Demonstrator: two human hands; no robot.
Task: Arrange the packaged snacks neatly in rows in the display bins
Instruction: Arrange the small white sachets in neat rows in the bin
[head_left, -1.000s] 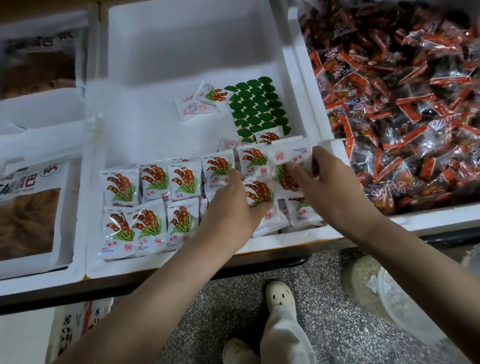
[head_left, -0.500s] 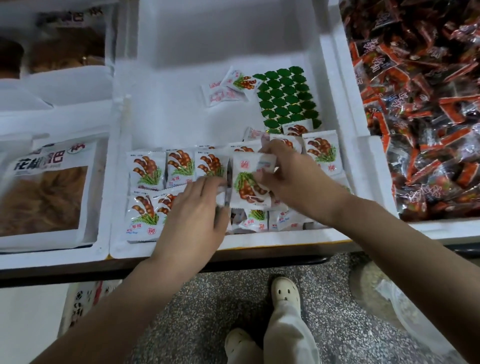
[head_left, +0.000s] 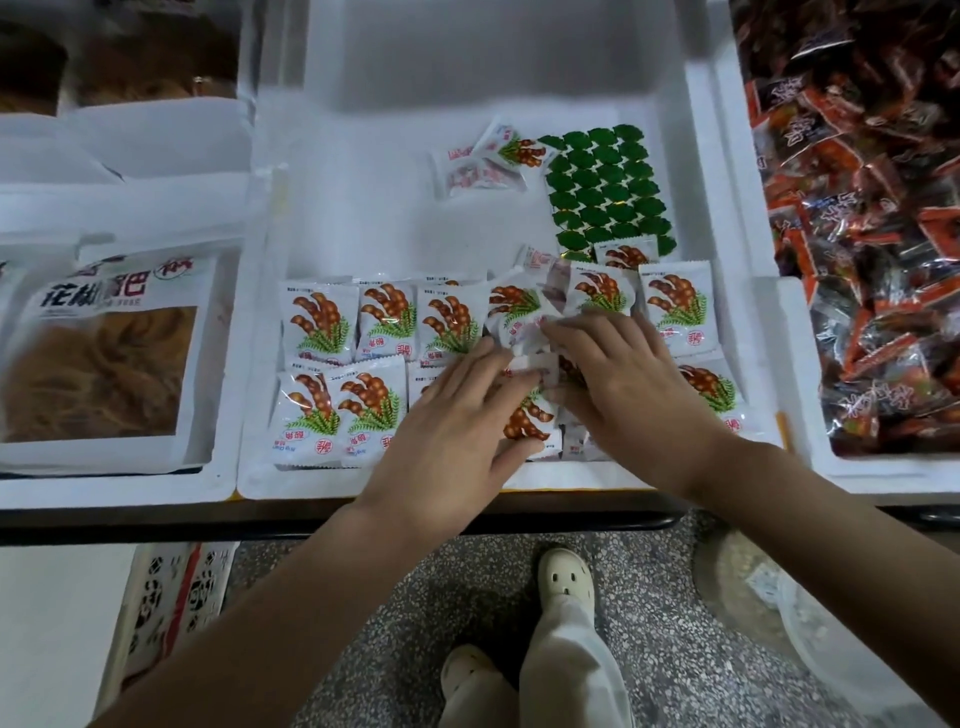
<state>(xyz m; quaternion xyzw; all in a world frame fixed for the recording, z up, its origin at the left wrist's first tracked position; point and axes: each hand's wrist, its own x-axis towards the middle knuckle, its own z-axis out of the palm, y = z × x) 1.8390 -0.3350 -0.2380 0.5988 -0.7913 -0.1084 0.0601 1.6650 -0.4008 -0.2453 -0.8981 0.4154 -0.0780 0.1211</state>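
The left hand (head_left: 457, 415) lies flat, palm down, on the front row of snack packets (head_left: 319, 322) in the middle bin (head_left: 363, 488), its fingers straight and together and pointing toward the back, its thumb along the lower edge of a loose packet (head_left: 524, 413). The right hand (head_left: 623, 384) rests just beside it, also palm down with fingers stretched out and slightly spread toward the left, pressing on the jumbled packets in the middle of the bin; neither hand is curled round anything that shows. The loose packet sits between the 2 hands, tilted and touching both. To the left of the hands, 3 packets stand side by side in the back row and 2 in the front row, all face up with the brown pods and green leaves showing. To the right of the right hand, 1 packet lies in each row against the bin wall. Farther back in the same bin lie 2 stray packets (head_left: 488, 161), overlapping, just beside a green patterned sheet (head_left: 608, 192). The bin on the right (head_left: 769, 364) holds a heap of red and dark wrapped snacks (head_left: 857, 208). The bin on the left (head_left: 223, 483) holds a large windowed bag (head_left: 119, 353). Below, a pale shoe (head_left: 566, 582) stands on the speckled floor (head_left: 675, 649).
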